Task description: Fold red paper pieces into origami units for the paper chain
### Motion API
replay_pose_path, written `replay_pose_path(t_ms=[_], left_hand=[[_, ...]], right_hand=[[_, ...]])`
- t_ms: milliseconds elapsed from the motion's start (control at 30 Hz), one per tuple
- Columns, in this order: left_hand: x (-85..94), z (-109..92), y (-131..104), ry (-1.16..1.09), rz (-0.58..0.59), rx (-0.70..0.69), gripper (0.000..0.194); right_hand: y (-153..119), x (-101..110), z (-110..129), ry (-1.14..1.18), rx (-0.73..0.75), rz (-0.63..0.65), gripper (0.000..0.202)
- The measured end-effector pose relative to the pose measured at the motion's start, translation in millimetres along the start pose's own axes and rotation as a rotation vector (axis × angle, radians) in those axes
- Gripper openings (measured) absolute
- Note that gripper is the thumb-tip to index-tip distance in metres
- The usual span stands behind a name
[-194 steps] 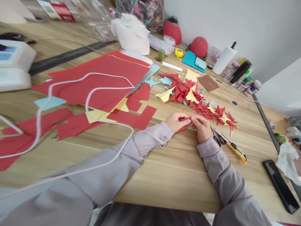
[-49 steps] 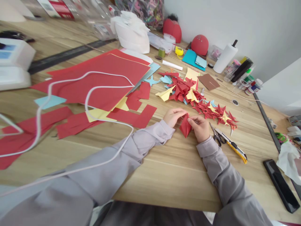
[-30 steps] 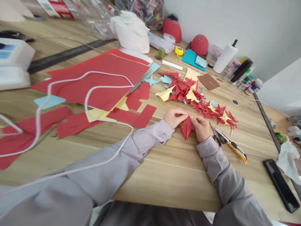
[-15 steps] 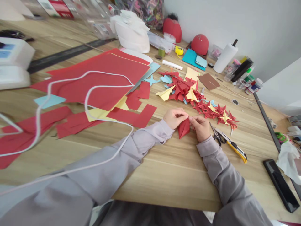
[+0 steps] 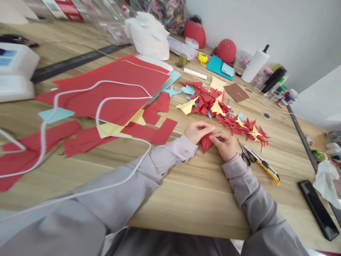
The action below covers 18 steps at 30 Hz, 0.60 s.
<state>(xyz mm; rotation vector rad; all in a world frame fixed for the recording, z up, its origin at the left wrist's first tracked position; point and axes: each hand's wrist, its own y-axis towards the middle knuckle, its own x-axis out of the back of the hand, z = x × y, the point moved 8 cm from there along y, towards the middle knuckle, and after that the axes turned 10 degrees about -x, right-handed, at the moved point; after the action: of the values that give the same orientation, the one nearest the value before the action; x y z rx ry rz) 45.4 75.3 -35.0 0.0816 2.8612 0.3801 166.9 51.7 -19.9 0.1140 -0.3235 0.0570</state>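
Both hands are brought close together over the table (image 5: 191,199), and a piece of folded red paper (image 5: 205,145) is held between them. The paper's upper end is pinched by the thumb and fingers of the left hand (image 5: 197,131), while its right edge is gripped by the thumb and fingertips of the right hand (image 5: 223,143). The lower end of the paper is pointed toward the table's near edge; whether the table is touched by that tip cannot be told.

Beyond the hands, a heap of folded paper shapes (image 5: 206,101) is spread, mostly red with some yellow and light blue mixed in, and trailed off to the right in a line of small pointed pieces. Near the right wrist, a pair of scissors (image 5: 244,154) is laid just beside a yellow and black cutter (image 5: 263,166). Farther right, a black phone (image 5: 318,209) is placed flat.

On the left, large red sheets (image 5: 106,89) are stacked, with cut red strips (image 5: 138,131) scattered at their near side. A white cable (image 5: 43,138) is looped over the sheets and draped across the left sleeve (image 5: 128,181). Toward the wall, a yellow tape measure (image 5: 203,57), a blue folder (image 5: 215,66) and a red ball (image 5: 226,50) are set out.
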Motion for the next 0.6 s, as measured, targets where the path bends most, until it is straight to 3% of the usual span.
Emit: replay_pose_path(t_ms=[167, 400, 600], left_hand=[[-4.7, -3.0, -0.8, 0.131, 0.069, -0.052, 0.021], [1.3, -0.6, 2.8, -0.042, 0.029, 0.005, 0.023], [2.6, -0.6, 3.7, -0.037, 0.023, -0.031, 0.024]], right_hand=[[-0.1, 2.3, -0.4, 0.016, 0.022, -0.029, 0.012], [0.7, -2.7, -5.5, 0.070, -0.085, 0.021, 0.019], [-0.1, -4.9, -6.4, 0.042, -0.162, 0.049, 0.026]])
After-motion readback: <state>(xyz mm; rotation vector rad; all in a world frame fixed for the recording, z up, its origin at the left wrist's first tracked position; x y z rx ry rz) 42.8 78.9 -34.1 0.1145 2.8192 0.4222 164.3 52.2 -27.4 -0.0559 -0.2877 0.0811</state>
